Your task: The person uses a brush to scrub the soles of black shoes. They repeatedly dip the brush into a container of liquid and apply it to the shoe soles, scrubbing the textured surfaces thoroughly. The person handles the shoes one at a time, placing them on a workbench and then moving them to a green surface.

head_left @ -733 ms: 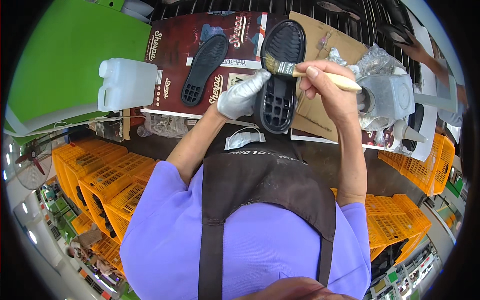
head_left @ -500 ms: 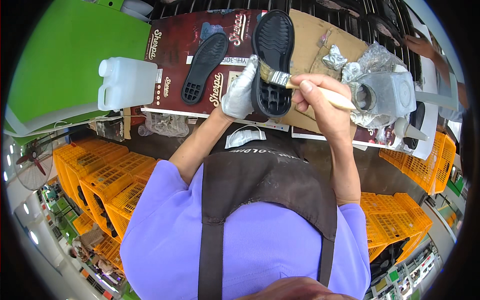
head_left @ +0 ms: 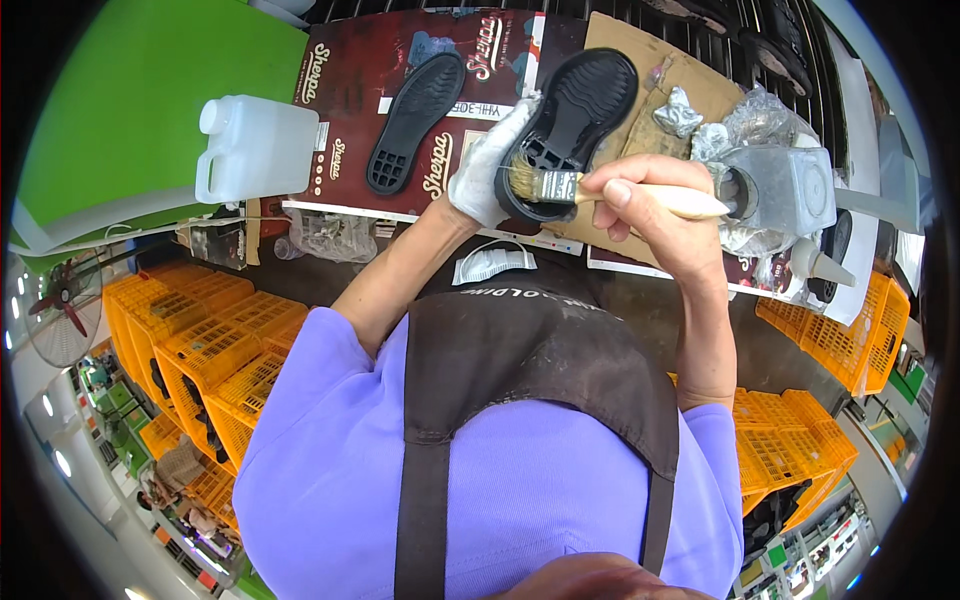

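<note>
My left hand (head_left: 489, 168), in a white glove, grips a black shoe sole (head_left: 588, 95) by its left edge, tilting it with the toe leaning to the right. Bare, my right hand (head_left: 655, 205) is closed around the pale wooden handle of a flat paintbrush (head_left: 556, 187). The bristles press into the heel end of the sole, where a grid of square hollows partly shows. Another black shoe sole (head_left: 415, 120) lies flat to the left on the dark red printed cardboard (head_left: 345, 75).
At left stands a white plastic jug (head_left: 262, 150) beside a green surface (head_left: 170, 90). A clear container (head_left: 785, 190) lies right of my hand, near crumpled foil (head_left: 677, 112) and a nozzle bottle (head_left: 818, 262). Orange crates (head_left: 215, 330) flank me below the table. Brown cardboard (head_left: 625, 130) lies underneath.
The held sole has swung clockwise, its toe moving right and down. The brush has gone lower, from the sole's left middle to its heel, and my right hand has shifted slightly right and down.
</note>
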Demonstrator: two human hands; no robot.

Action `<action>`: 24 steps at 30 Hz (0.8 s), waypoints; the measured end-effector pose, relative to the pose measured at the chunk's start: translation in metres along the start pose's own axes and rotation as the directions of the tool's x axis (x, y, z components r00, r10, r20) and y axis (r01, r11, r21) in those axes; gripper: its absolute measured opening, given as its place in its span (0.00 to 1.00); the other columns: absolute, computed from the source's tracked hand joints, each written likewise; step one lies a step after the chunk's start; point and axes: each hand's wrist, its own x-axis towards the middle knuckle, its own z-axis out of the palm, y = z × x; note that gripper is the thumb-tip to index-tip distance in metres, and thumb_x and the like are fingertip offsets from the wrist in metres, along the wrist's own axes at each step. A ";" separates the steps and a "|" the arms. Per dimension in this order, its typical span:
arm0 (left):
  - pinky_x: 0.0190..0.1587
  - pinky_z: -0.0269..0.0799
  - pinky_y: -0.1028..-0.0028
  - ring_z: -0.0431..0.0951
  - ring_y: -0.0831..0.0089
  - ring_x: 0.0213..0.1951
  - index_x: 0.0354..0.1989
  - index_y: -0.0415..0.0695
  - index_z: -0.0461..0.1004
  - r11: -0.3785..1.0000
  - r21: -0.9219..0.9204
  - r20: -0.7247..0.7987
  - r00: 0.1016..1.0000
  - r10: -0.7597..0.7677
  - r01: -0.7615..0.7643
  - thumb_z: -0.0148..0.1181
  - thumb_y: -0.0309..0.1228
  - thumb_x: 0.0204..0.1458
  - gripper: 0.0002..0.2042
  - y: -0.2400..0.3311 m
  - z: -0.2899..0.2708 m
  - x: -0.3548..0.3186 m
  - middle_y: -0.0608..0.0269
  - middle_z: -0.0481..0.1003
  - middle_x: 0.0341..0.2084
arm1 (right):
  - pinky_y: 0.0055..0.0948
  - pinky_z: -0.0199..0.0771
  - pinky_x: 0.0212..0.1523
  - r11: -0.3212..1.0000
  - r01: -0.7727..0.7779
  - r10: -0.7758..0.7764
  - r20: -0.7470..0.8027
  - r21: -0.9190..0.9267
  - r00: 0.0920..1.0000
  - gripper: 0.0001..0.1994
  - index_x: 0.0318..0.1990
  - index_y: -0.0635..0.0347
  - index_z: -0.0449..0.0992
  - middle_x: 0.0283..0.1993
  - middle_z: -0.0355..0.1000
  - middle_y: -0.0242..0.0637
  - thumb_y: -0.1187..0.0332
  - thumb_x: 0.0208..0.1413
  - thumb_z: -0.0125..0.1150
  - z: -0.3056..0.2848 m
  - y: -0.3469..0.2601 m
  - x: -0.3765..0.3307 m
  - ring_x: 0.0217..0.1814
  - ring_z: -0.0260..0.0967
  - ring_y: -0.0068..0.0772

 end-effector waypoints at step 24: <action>0.42 0.75 0.77 0.76 0.74 0.37 0.49 0.34 0.67 0.775 0.630 0.445 0.797 -0.408 0.045 0.43 0.26 0.56 0.14 0.009 -0.014 0.004 0.57 0.75 0.39 | 0.26 0.69 0.37 0.975 0.181 -0.030 0.728 -0.131 0.685 0.08 0.35 0.64 0.79 0.32 0.75 0.39 0.72 0.47 0.62 -0.039 0.002 0.049 0.35 0.71 0.29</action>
